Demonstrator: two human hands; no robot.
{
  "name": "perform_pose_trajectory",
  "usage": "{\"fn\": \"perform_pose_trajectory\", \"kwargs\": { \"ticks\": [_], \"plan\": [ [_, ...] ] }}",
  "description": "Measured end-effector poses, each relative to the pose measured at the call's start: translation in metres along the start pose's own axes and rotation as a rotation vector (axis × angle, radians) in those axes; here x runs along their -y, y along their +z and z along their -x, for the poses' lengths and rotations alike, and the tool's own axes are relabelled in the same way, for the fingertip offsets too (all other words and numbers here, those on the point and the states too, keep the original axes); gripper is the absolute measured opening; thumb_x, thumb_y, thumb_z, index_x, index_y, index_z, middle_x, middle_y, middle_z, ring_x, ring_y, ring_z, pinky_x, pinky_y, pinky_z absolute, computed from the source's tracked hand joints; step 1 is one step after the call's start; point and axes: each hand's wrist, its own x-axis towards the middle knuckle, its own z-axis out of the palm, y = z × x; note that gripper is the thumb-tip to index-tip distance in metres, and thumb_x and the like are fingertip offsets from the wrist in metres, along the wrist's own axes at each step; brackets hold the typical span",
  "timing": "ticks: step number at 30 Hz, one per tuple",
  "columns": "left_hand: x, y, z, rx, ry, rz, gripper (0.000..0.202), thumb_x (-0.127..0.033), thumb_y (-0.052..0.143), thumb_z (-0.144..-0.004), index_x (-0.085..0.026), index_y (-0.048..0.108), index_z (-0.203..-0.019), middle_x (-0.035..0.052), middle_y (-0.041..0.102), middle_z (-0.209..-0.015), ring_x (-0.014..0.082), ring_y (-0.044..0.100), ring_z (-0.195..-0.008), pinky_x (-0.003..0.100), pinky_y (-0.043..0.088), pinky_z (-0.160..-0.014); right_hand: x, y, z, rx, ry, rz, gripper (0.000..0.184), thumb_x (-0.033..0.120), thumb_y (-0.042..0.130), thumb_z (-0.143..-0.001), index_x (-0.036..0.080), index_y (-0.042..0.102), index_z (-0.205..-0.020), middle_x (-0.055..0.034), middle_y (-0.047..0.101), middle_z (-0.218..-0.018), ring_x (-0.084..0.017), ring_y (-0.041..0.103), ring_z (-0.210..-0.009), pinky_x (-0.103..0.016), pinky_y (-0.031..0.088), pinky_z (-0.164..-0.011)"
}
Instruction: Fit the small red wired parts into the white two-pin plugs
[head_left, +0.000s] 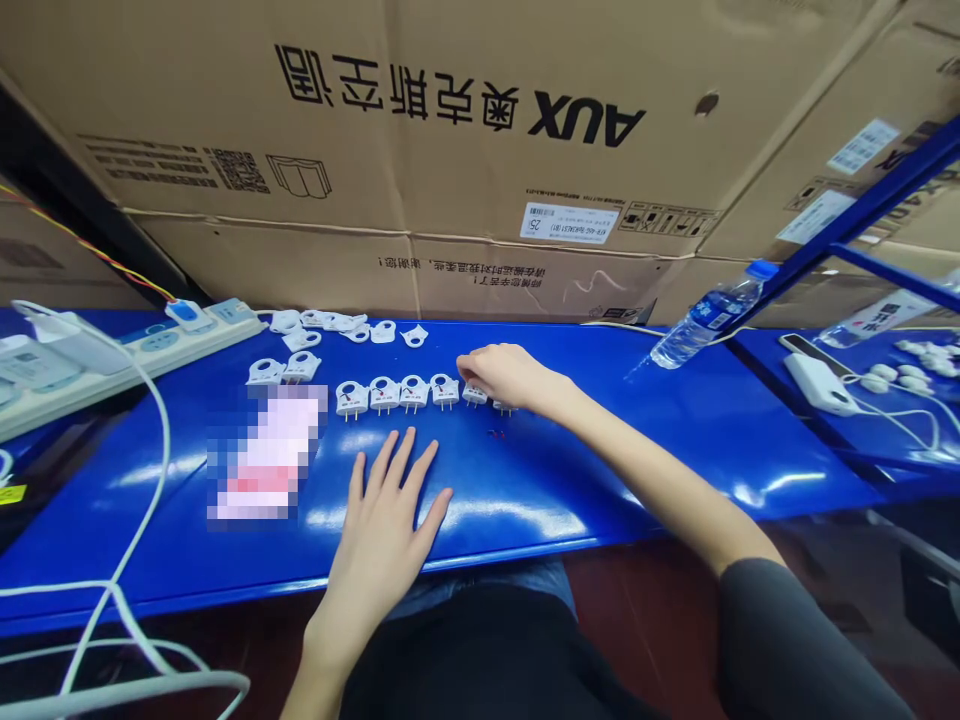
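Observation:
Flat on the blue tabletop (525,480) lies my left hand (386,525), its fingers spread and nothing under them that shows. My right hand (506,375) is over the right end of a row of white two-pin plug housings (384,395), its fingertips pinched together at one plug housing (474,396). What those fingers hold, if anything, is hidden. Another plug housing (505,406) is partly covered by the same hand. Round openings and small dark and red parts show on the row's housings. Tiny red and dark pieces (496,434) lie just in front of the right hand.
More white housings (301,366) and ring-shaped white parts (382,331) sit further back left. A blurred pink-white item (274,455) lies left of my left hand. Power strips (150,350) and cables line the left; a water bottle (712,315) leans right. Large cardboard boxes (420,200) stand behind.

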Motion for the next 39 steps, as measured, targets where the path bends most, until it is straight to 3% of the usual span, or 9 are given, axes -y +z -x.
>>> {"fn": "perform_pose_trajectory", "kwargs": {
  "ticks": [4, 9, 12, 16, 22, 29, 39],
  "plan": [
    [-0.001, -0.001, 0.0, 0.001, -0.004, 0.001, 0.057, -0.049, 0.042, -0.106, -0.024, 0.047, -0.157, 0.0102, 0.043, -0.168, 0.0329, 0.034, -0.159, 0.065, 0.026, -0.128, -0.011, -0.005, 0.01, -0.016, -0.019, -0.147, 0.018, 0.018, 0.056, -0.1, 0.02, 0.072, -0.109, -0.006, 0.078, -0.103, -0.019, 0.068, -0.087, -0.026, 0.034, -0.066],
    [0.0, 0.0, 0.0, -0.007, 0.003, 0.003, 0.057, -0.05, 0.043, -0.106, -0.024, 0.049, -0.156, 0.0115, 0.044, -0.167, 0.0336, 0.035, -0.158, 0.065, 0.025, -0.128, -0.018, -0.008, 0.026, 0.158, -0.114, -0.393, 0.009, 0.019, 0.068, -0.093, 0.02, 0.076, -0.097, -0.0017, 0.079, -0.09, -0.014, 0.067, -0.077, -0.022, 0.038, -0.067],
    [0.0, 0.001, 0.0, -0.008, -0.001, 0.006, 0.057, -0.05, 0.043, -0.106, -0.025, 0.049, -0.156, 0.0107, 0.044, -0.167, 0.0333, 0.035, -0.158, 0.064, 0.025, -0.129, -0.018, -0.007, 0.031, 0.195, -0.152, -0.437, 0.008, 0.019, 0.069, -0.093, 0.02, 0.077, -0.094, -0.0005, 0.08, -0.087, -0.014, 0.068, -0.075, -0.022, 0.041, -0.066],
    [0.0, 0.0, 0.0, 0.002, 0.002, 0.011, 0.057, -0.051, 0.043, -0.106, -0.024, 0.048, -0.157, 0.0102, 0.042, -0.168, 0.0335, 0.034, -0.159, 0.065, 0.025, -0.128, -0.015, -0.003, 0.024, 0.117, -0.14, -0.415, 0.013, 0.018, 0.065, -0.096, 0.021, 0.077, -0.096, 0.0002, 0.08, -0.088, -0.013, 0.07, -0.075, -0.022, 0.043, -0.068],
    [0.0, 0.001, 0.0, -0.002, 0.002, 0.002, 0.057, -0.05, 0.042, -0.106, -0.023, 0.047, -0.157, 0.0102, 0.042, -0.169, 0.0329, 0.033, -0.159, 0.065, 0.024, -0.129, 0.004, 0.006, -0.011, -0.11, -0.008, -0.286, 0.024, 0.022, 0.056, -0.102, 0.023, 0.074, -0.118, -0.0056, 0.078, -0.117, -0.019, 0.07, -0.103, -0.025, 0.044, -0.078],
    [0.0, 0.0, 0.002, 0.002, -0.002, 0.012, 0.057, -0.05, 0.044, -0.106, -0.024, 0.046, -0.157, 0.0103, 0.042, -0.168, 0.0321, 0.032, -0.16, 0.064, 0.024, -0.129, 0.02, 0.01, -0.035, -0.062, -0.002, -0.182, 0.02, 0.02, 0.061, -0.095, 0.022, 0.077, -0.106, -0.0066, 0.079, -0.111, -0.021, 0.071, -0.097, -0.026, 0.044, -0.073],
    [0.0, -0.001, 0.001, -0.009, -0.001, 0.014, 0.057, -0.05, 0.043, -0.106, -0.024, 0.048, -0.157, 0.0116, 0.043, -0.167, 0.0334, 0.034, -0.158, 0.065, 0.025, -0.129, 0.024, -0.002, -0.029, -0.047, 0.019, -0.162, 0.022, 0.019, 0.058, -0.095, 0.023, 0.077, -0.108, -0.0062, 0.079, -0.108, -0.02, 0.071, -0.093, -0.025, 0.041, -0.07]
  ]
}}
